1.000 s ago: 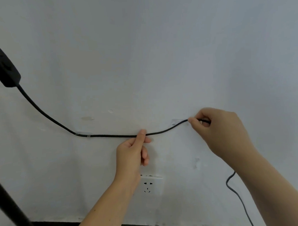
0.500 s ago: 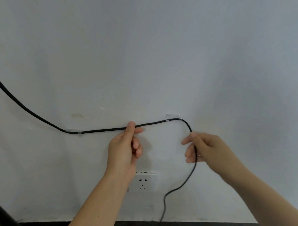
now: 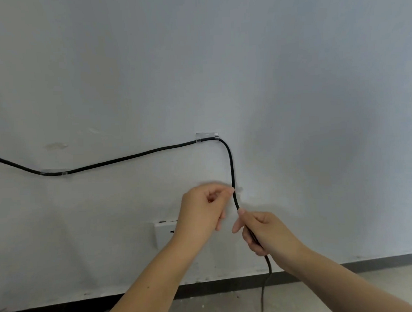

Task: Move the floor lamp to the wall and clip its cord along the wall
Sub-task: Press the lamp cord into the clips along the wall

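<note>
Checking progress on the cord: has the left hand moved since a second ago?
Yes. The left hand has shifted right and down, from the cord between the clips to below the right clip.

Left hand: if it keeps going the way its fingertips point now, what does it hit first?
The left hand points right, fingertips already at the hanging black cord. The cord comes first; beyond it, bare wall. Whether the grip is actually closed on the cord is unclear through the blur.

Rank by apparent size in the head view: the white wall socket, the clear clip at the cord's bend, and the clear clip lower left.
1. White wall socket plate, largest though the left hand partly hides it.
2. Clear plastic clip at the black cord's bend and clear clip lower left: look alike, not ranked.
</note>
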Demonstrator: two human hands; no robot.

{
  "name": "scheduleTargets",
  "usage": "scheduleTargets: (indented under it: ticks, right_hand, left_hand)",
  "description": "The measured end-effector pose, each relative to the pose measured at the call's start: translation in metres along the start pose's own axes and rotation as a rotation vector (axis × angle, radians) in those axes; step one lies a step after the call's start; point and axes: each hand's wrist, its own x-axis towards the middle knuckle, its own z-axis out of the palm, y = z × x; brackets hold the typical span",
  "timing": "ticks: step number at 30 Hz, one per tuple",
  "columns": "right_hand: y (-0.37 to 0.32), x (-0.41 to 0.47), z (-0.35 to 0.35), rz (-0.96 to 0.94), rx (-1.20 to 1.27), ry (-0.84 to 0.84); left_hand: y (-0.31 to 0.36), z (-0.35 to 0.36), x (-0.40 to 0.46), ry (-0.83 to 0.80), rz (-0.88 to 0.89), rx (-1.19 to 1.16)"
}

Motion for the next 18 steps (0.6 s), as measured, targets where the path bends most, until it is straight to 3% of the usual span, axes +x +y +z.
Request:
scheduleTargets:
  ticks: [4, 13, 16, 18]
  right_hand:
    - [-0.008, 0.013, -0.005, -0.043, -0.142, 0.113]
    - [0.007, 0.023, -0.022, -0.246, -0.404, 0.341]
    - [0.021, 0.028, -0.018, -0.254, -0.350, 0.304]
    - [0.034, 0.028, -0.009, -0.190, -0.249, 0.171]
  left_hand:
    - [-0.008, 0.009, 0.006, 0.049, 0.029, 0.126]
    - [-0.013, 0.023, 0.018, 0.076, -0.031, 0.088]
    - [-0.014, 0.025, 0.020, 0.096, -0.020, 0.090]
    - [-0.014, 0.024, 0.021, 0.096, -0.006, 0.138]
